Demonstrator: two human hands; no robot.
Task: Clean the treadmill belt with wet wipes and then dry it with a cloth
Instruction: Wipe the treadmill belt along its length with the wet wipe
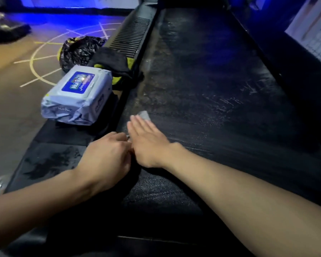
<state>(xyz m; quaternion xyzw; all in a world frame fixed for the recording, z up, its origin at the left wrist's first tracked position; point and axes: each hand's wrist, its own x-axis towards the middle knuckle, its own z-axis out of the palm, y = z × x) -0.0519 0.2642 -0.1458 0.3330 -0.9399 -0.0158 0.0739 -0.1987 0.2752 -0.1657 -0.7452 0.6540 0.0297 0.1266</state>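
**Wipe under my right palm, belt running away ahead of me**

My right hand [146, 143] lies flat and open on the treadmill belt [211, 89], fingers together, pressing a wet wipe [144, 115] against it; only a grey corner of the wipe shows past my fingertips, so the rest is hidden under the palm. The wipe sits at the belt's left edge, and the belt's long axis runs straight away from me, so I judge the next stroke goes forward or across to the right, where streaky, dusty patches remain. My left hand [107, 156] is curled loosely just beside the right, touching it near the thumb; I cannot tell whether it holds anything. It rests where the left side rail [63, 145] meets the belt.

The right hand is plainly the working one. On the rail to my left, near the hands, stands the pack of wet wipes [78, 97], lid closed. Just beyond it lies a dark cloth with yellow-green edges [117, 67], likely for drying, and a crumpled black bag [78, 51].

The belt is black and textured, damp-looking in places. The floor [11, 80] beyond has painted lines under blue light.
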